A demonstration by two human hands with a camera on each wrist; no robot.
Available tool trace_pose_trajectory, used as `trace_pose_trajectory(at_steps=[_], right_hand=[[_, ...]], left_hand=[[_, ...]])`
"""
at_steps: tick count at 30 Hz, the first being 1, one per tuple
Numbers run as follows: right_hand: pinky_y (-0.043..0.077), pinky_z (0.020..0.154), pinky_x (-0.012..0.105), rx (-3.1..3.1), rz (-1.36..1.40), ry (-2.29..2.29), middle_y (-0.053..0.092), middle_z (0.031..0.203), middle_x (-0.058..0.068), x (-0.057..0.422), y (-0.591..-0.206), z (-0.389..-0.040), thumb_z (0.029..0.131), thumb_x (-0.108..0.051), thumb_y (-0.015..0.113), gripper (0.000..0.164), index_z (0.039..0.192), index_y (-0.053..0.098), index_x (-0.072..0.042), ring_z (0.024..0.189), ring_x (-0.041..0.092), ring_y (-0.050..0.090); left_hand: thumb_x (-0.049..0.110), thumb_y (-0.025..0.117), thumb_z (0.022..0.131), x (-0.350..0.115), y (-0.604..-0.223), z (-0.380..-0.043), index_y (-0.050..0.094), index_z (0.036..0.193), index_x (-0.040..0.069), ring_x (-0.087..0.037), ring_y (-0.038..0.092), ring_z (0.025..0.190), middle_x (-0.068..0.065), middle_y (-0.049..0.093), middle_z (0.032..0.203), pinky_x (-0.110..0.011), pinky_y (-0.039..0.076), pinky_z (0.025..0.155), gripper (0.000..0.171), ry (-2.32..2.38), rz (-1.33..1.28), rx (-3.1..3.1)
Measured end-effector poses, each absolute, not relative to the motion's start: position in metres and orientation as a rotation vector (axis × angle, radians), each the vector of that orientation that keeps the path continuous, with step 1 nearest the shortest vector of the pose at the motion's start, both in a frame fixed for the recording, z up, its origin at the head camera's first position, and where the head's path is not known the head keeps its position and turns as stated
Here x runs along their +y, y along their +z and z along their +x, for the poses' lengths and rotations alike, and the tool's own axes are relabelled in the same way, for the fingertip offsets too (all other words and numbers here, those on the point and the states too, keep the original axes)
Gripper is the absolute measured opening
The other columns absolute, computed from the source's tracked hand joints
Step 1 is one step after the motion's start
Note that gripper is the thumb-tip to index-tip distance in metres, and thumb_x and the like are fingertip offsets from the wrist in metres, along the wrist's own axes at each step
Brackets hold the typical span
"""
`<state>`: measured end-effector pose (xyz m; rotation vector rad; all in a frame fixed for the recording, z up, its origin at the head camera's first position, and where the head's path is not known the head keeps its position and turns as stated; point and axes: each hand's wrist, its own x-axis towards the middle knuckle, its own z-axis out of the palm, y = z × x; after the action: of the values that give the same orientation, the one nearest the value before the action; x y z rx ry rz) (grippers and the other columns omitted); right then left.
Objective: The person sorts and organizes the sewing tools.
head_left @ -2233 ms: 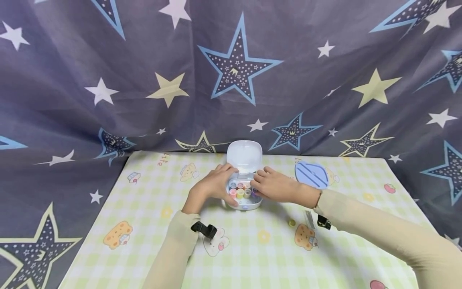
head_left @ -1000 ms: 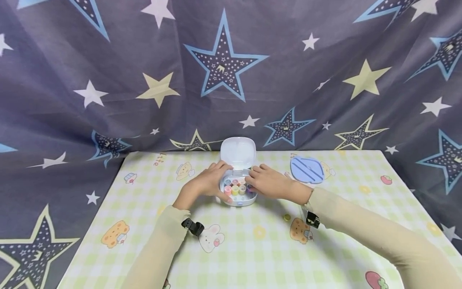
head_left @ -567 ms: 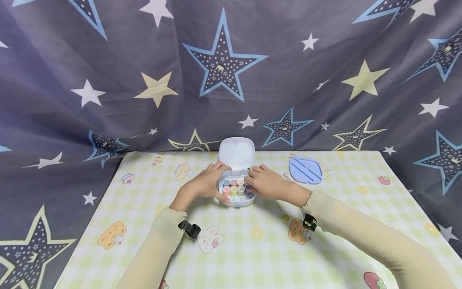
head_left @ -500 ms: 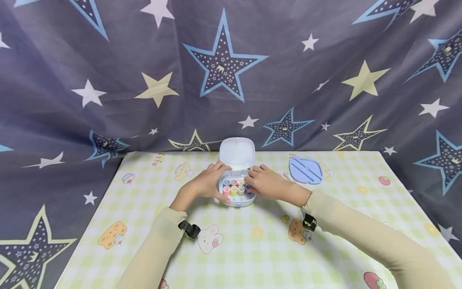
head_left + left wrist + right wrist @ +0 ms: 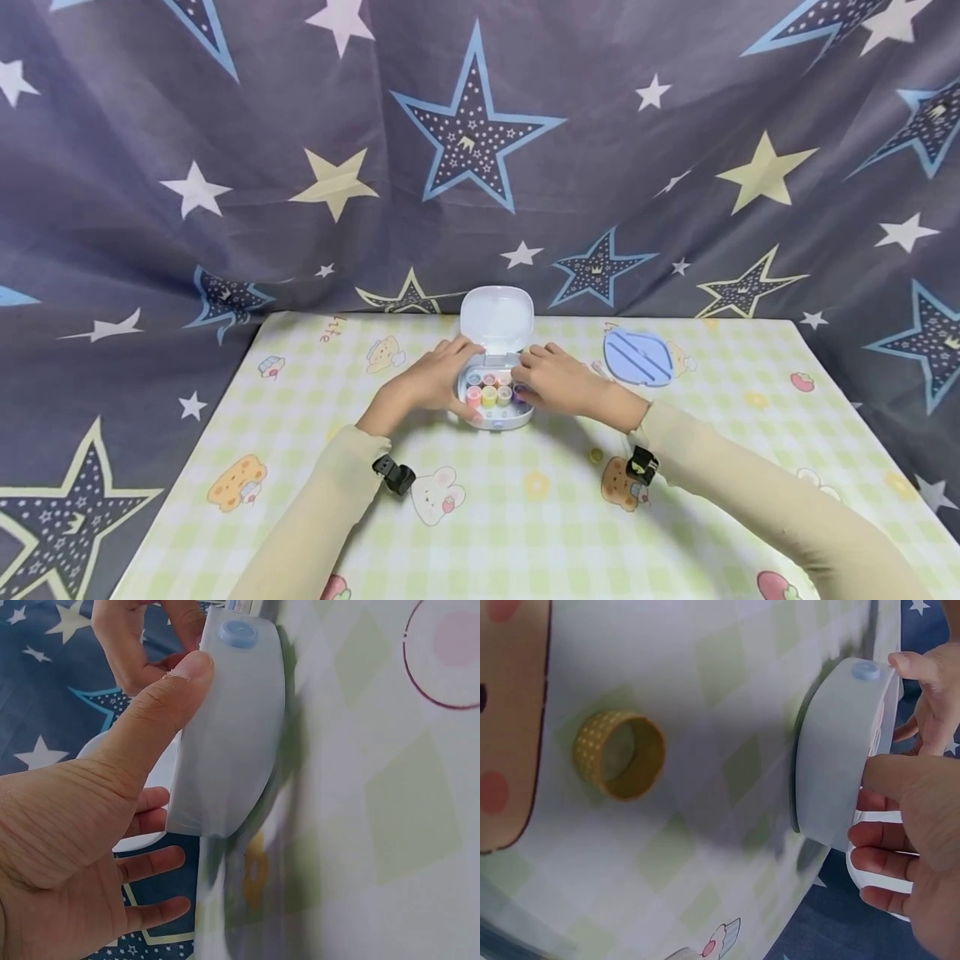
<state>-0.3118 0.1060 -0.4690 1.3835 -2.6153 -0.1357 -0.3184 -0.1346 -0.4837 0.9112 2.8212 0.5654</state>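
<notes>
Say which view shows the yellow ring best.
Right wrist: the yellow ring is large and unobstructed, its dotted wall and opening clear. Head shows only a small yellowish spot; left wrist doesn't show it.

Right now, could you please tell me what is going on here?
A person is working at an open white box, its lid raised. The left hand holds the box's left side, while the right hand reaches in at the right end; whether it grips anything is hidden. Small colored cylinders stand inside. A blue plate and a dotted yellow ring sit apart on the table.
</notes>
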Motion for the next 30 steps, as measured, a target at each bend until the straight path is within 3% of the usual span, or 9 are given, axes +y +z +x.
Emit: trace_pose_trajectory(at_steps=[30], right_hand=[[0.040,0.076,0.034,-2.582,1.422,-0.210,0.058,0.084,-0.001,0.0998,-0.4633,-0.3105,0.079,-0.030,0.074,0.020,0.090,0.067,-0.014,0.084,0.019,0.051]], left_hand=[[0.058,0.084,0.050,-0.1347,-0.4892,-0.3237,0.039,0.137,0.012,-0.021,0.043,0.110,-0.002,0.042,0.131,-0.036,0.043,0.094,0.109,0.570,0.930,2.829]])
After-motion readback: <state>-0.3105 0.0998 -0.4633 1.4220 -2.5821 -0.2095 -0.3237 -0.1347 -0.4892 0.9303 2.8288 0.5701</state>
